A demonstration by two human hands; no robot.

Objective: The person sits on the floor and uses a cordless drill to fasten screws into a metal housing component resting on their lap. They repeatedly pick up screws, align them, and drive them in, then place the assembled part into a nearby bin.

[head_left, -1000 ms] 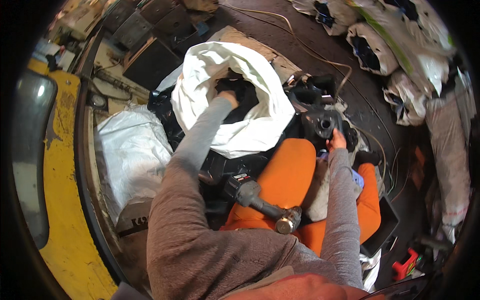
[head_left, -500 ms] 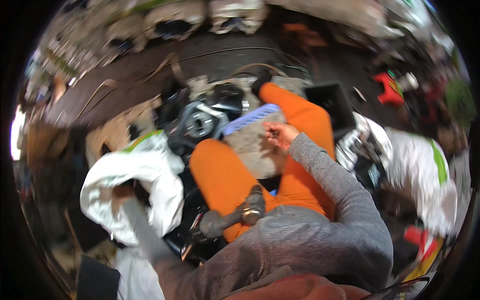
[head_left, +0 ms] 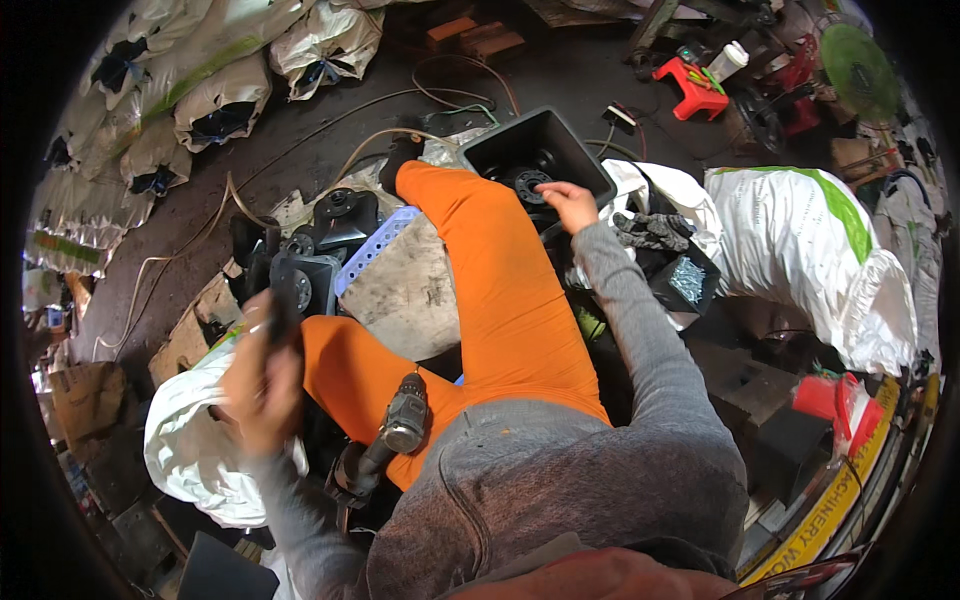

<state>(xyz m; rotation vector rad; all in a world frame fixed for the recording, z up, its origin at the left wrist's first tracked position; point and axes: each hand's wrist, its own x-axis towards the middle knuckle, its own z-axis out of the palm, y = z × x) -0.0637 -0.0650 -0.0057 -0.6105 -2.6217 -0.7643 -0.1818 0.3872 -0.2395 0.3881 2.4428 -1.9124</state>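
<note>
My left hand (head_left: 262,395), smeared by motion, is raised above the white sack (head_left: 185,470) on the left, closed around a dark piece (head_left: 272,318) whose shape is blurred. At the black bin (head_left: 497,138), my right hand (head_left: 573,206) reaches to the near edge, its fingers closed at the rim of a black round flanged part (head_left: 528,184). A cordless drill (head_left: 405,415) lies on my lap. Between my legs is a grey stained board (head_left: 405,295) beside a purple perforated plastic edge (head_left: 370,250). Black parts with round hubs (head_left: 345,215) sit left of it.
Right of my leg are a black tray of screws (head_left: 688,280), dark grey gloves (head_left: 655,231) and a large white sack (head_left: 790,235). Further off stand a red stool (head_left: 690,88) and a green fan (head_left: 858,72). Cables (head_left: 300,135) cross the floor; filled sacks (head_left: 225,105) line the far left.
My left hand has come up out of the white sack with a dark piece. My right hand has moved from over the board to the black bin, and the view has turned right.
</note>
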